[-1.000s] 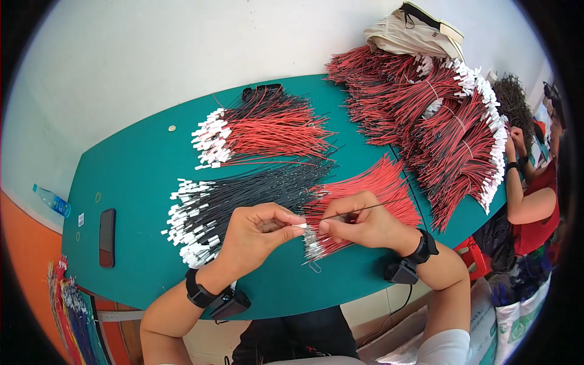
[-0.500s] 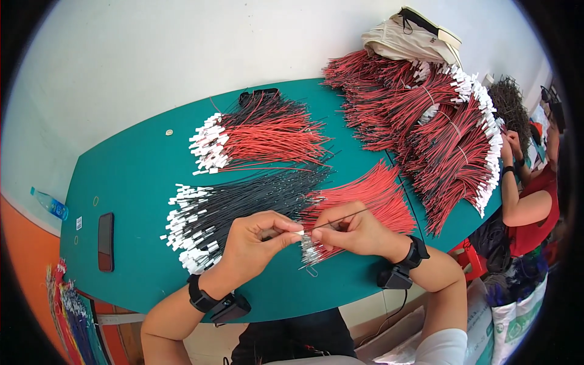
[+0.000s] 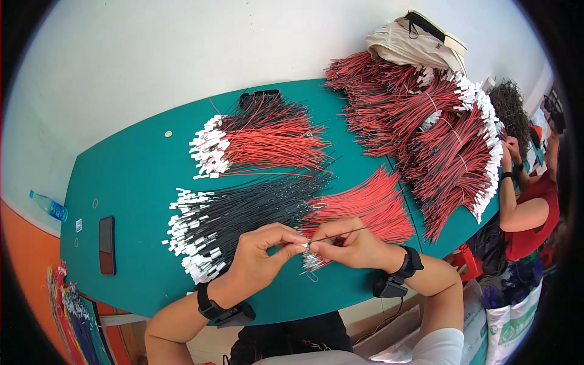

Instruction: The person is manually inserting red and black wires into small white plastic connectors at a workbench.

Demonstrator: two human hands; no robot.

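Note:
My left hand (image 3: 263,254) pinches a small white connector (image 3: 304,245) between thumb and fingertips. Close against it, my right hand (image 3: 356,246) is closed on a thin dark wire (image 3: 356,230), whose tail sticks out past the fingers to the right. Whether a red wire is in that pinch too, I cannot tell. Beneath and left of my hands spreads a pile of black wires (image 3: 255,204) with white connectors on their left ends. A bundle of loose red wires (image 3: 371,204) lies just beyond my right hand, its metal-tipped ends partly hidden under my fingers.
Red-and-black wires with white connectors (image 3: 267,143) lie farther back on the green table (image 3: 134,182). A large heap of tied wire bundles (image 3: 420,128) fills the back right, below a beige bag (image 3: 413,45). A phone (image 3: 106,245) and bottle (image 3: 48,205) are left; another person (image 3: 529,207) sits right.
Both hands have shifted slightly down and right in the picture. The fingertips of my right hand have come nearer to the connector in my left.

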